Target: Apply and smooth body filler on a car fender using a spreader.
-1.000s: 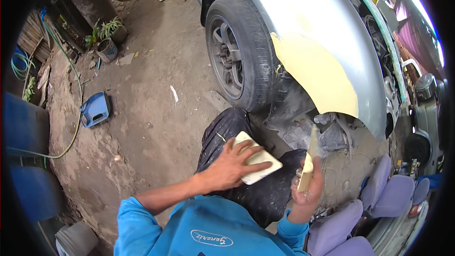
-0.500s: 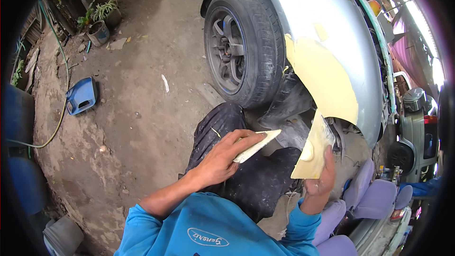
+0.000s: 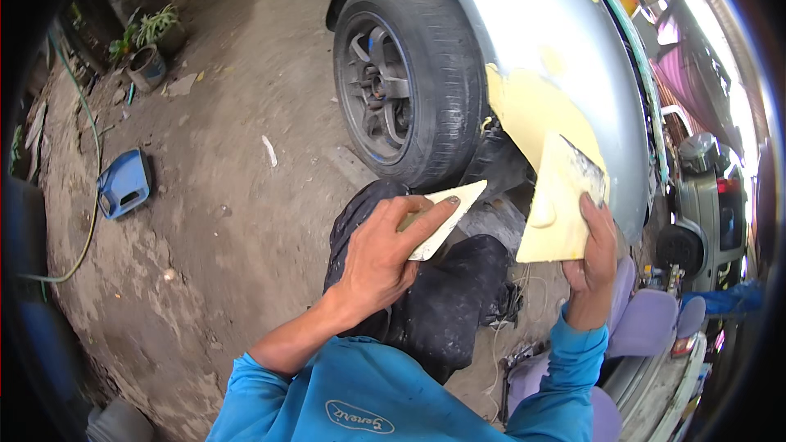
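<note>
My left hand [image 3: 378, 252] is closed round a flat, pale yellow putty spreader [image 3: 460, 211], its pointed corner tilted up to the right over my knees. In my right hand [image 3: 596, 245] is a thin, stiff putty board [image 3: 565, 233], gripped by its right edge with the thumb on top. A small mound of yellow putty [image 3: 542, 211] lies on the board, and grey smears mark its far corner. Behind the board, a wide coat of yellow filler [image 3: 532, 102] covers the lower edge of the silver car fender [image 3: 524, 24]. Spreader and board are apart.
A car wheel [image 3: 409, 86] stands just ahead of my knees, under the fender. On the dirt floor at left lie a blue plastic container [image 3: 125, 184] and a hose [image 3: 97, 143]. Purple seats [image 3: 647, 323] are at right, with a parked vehicle [image 3: 712, 196] beyond.
My right hand has lifted the putty board up and to the right, so it now overlaps the fender's filler. My left hand has risen slightly, with the spreader tipped more steeply. The view has shifted.
</note>
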Demonstrator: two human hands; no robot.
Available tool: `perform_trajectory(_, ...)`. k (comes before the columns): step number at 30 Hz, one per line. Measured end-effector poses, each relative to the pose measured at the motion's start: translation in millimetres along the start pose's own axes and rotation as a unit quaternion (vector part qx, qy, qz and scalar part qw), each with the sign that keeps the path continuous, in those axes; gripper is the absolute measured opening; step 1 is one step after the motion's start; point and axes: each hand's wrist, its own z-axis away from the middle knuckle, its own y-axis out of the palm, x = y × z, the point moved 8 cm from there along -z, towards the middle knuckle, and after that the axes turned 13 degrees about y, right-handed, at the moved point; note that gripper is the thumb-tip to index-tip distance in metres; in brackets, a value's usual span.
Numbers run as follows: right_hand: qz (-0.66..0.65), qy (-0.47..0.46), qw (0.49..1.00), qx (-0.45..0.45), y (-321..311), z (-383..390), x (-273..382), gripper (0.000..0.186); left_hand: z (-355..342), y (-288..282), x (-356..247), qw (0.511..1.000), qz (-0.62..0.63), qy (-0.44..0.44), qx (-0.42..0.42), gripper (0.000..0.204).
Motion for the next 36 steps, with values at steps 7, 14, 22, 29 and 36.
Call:
perform_trajectory(7,0.102,0.006,0.995,0.000,33.7,-2.7,17.6,0.036,-37.1,-12.9,-26.3,0.987,-0.080,0.138,0.023,0.052)
perform_trajectory(14,0.150,-0.115,0.982,-0.028,36.7,-9.0,33.5,0.033,-50.3,9.1,-48.3,0.961,-0.150,0.208,0.104,0.049)
perform_trajectory(22,0.029,-0.290,0.944,-0.155,-19.6,25.3,62.7,0.036,-35.5,22.3,-10.7,0.992,0.119,0.028,-0.044,0.058)
perform_trajectory(29,-0.086,0.059,0.994,-0.015,-98.7,13.1,-114.1,0.052,-58.5,32.9,21.0,0.984,0.045,-0.024,-0.173,0.047)
perform_trajectory(36,-0.211,0.232,0.944,0.103,-137.1,7.9,-255.8,0.047,-82.7,42.3,19.3,0.978,-0.036,-0.035,-0.203,0.043)
